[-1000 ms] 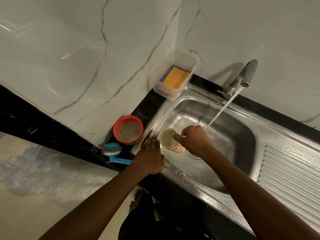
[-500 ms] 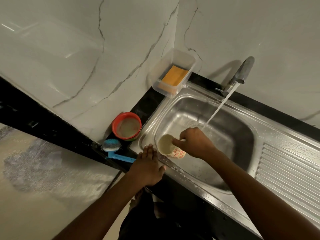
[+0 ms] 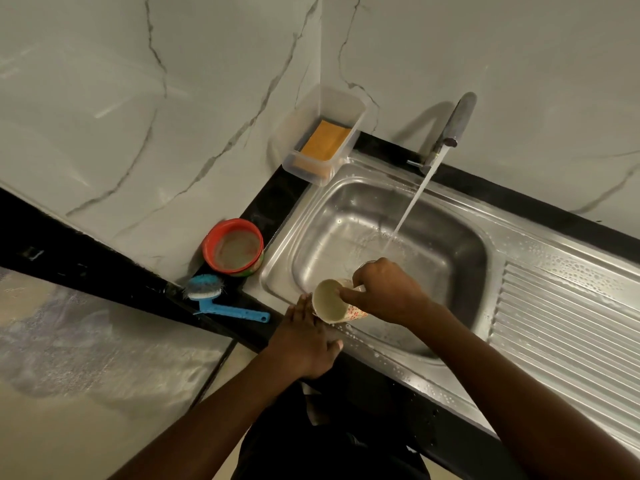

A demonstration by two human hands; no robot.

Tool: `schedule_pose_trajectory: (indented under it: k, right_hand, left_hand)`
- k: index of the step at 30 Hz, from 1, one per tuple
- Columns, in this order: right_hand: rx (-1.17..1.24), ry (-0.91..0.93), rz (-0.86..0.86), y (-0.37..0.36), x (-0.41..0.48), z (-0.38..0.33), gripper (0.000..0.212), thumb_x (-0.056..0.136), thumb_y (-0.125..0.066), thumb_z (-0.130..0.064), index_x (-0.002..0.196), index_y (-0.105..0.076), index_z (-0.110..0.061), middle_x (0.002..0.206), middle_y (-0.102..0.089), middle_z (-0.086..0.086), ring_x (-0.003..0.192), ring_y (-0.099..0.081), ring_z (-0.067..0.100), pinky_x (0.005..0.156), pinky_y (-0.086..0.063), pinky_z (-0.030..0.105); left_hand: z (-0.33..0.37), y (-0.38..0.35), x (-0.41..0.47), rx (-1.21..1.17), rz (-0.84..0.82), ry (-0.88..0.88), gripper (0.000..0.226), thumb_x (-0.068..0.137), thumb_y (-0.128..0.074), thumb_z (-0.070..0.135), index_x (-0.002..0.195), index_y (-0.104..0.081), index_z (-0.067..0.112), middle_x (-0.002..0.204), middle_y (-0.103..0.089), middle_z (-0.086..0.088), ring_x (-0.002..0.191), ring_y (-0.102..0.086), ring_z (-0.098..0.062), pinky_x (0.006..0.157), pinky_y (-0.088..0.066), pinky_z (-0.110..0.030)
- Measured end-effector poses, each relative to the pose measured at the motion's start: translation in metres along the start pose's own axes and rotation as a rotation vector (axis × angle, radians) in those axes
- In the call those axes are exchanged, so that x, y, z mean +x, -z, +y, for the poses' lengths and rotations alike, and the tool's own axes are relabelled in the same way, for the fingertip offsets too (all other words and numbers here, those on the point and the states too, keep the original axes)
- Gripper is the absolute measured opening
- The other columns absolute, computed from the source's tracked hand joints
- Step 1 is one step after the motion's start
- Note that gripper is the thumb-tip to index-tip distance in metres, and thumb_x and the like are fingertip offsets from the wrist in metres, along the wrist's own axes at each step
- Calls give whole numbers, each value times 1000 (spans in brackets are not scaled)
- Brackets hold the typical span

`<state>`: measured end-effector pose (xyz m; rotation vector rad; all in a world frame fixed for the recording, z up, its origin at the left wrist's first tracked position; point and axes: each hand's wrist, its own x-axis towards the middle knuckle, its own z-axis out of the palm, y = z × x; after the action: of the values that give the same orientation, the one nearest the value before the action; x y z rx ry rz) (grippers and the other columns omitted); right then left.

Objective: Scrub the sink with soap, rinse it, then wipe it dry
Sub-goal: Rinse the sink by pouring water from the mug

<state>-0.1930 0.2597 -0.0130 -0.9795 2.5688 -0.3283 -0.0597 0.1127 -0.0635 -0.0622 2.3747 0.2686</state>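
Marble walls [image 3: 138,140] back our steel sink [image 3: 349,206], where the tap [image 3: 458,121] pours water [image 3: 412,202] into the basin. Our right hand [image 3: 388,294] grips a tilted cup [image 3: 329,302] at the basin's near-left corner; our left hand [image 3: 304,344] lies flat, fingers straight, on the near rim.

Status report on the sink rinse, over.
Right hand grips tilted cream floral cup at stainless steel sink edge. Left hand flat on rim. Metal tap running, nothing blocking.

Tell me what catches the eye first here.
Water streams from the tap at the back into the steel sink. At its front left corner the right hand grips a tilted cup, the left hand flat on the rim beside it. A red bowl and blue brush sit left of the sink.
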Motion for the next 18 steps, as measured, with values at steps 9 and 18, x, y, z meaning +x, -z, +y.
schedule_pose_trajectory:
  k: [9,18]
  right_hand:
    - [114,-124,29,5,-30,47,60,94,-61,-60,62,-63,-9,59,-58,9,52,-51,22,56,-48,43]
    - [77,-66,47,-2,-17,11,57,95,-61,-56,65,-64,-7,63,-60,7,58,-56,19,53,-40,32]
  left_hand:
    - [9,-12,-10,-66,57,-21,88,107,-27,62,167,8,8,174,17,-18,161,18,-32,132,4,-47]
    - [11,-16,-5,-91,157,144,96,105,-31,65,165,9,1,172,16,-26,160,17,-41,131,-1,-51]
